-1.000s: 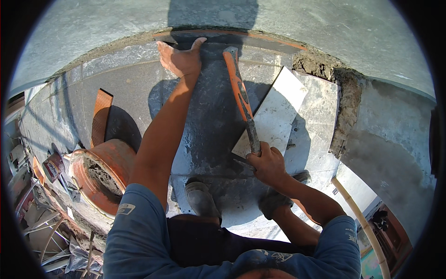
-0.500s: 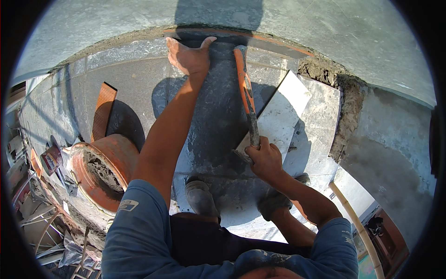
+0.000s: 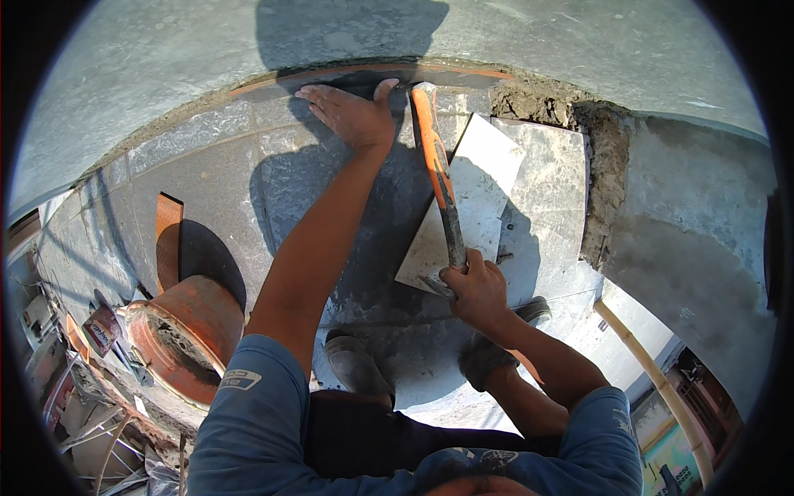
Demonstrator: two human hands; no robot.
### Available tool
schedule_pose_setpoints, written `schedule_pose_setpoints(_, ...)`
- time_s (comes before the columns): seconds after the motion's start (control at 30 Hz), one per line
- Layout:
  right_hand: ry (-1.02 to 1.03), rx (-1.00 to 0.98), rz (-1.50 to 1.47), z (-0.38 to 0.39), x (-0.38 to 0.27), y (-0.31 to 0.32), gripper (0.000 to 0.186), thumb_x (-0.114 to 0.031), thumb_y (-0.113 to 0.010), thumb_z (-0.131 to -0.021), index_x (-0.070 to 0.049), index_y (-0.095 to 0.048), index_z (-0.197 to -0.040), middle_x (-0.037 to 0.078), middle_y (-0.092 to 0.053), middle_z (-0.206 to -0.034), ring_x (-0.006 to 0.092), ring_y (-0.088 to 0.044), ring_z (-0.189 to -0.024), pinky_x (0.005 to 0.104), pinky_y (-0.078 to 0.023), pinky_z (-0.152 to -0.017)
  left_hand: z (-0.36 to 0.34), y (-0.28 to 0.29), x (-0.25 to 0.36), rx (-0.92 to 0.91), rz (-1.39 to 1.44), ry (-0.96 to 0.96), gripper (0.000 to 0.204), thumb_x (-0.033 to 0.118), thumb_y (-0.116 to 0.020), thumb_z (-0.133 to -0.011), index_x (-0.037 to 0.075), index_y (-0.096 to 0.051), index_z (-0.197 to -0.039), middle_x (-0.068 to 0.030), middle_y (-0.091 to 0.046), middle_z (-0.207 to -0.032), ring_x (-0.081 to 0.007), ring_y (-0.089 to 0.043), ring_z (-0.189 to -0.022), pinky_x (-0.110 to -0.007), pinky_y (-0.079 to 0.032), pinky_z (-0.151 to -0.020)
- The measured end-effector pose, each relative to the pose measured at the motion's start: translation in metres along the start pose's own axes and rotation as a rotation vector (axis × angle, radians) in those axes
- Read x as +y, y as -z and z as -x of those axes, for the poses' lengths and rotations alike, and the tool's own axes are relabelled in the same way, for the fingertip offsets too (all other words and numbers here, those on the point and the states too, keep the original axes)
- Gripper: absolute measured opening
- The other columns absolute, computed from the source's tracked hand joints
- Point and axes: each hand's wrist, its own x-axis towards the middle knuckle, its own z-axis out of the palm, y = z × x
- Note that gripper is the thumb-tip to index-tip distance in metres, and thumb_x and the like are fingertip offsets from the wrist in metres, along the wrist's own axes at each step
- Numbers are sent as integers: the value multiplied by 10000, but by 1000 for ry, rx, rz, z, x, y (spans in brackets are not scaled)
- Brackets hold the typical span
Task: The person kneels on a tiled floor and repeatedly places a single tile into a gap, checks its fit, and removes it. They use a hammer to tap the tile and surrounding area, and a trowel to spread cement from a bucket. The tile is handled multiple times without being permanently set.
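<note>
My left hand (image 3: 351, 114) lies with its fingers stretched out and thumb apart against a narrow dark tile strip (image 3: 463, 78) with an orange top edge, which stands along the foot of the wall. In my right hand (image 3: 477, 289) is a hammer (image 3: 436, 157), gripped close to its metal head. Its orange and black handle points away from me, and the butt end is by the strip, just right of my left thumb. Whether the butt touches the strip I cannot tell. Below the hammer, a pale cut tile (image 3: 488, 169) lies on the floor.
An orange bucket (image 3: 194, 310) with mortar residue stands at left, beside an orange-brown tile piece (image 3: 169, 240). Rough broken mortar (image 3: 538, 107) lines the corner at right. A bamboo pole (image 3: 653, 372) leans at lower right, and debris (image 3: 91, 413) is heaped at lower left.
My left hand and the hammer have both moved right along the tile strip. The view has shifted, so the surroundings appear farther left. My right hand keeps its grip on the hammer.
</note>
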Motion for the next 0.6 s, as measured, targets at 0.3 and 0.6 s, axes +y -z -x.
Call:
schedule_pose_setpoints(0.3,40,8,-13,1,4,-3,148,-109,-681,-753,-190,-689,-876,134,-534,-900,277,-609,-680,394,-498,-609,1,2,-3,4,-33,-15,1473,771,-714,-700,-274,9,-1446,-456,-45,-1557,-513,-36,-1511,-518,-78,-1242)
schedule_pose_setpoints(0.6,-81,-118,-77,9,-3,2,397,-101,-807,-606,-195,-715,-981,169,-556,-1105,325,-651,-839,427,-532,-729,0,4,-1,-32,-62,-8,1491,855,-610,-709,-261,40,-1454,-460,-39,-1553,-515,-41,-1509,-522,-75,-1239)
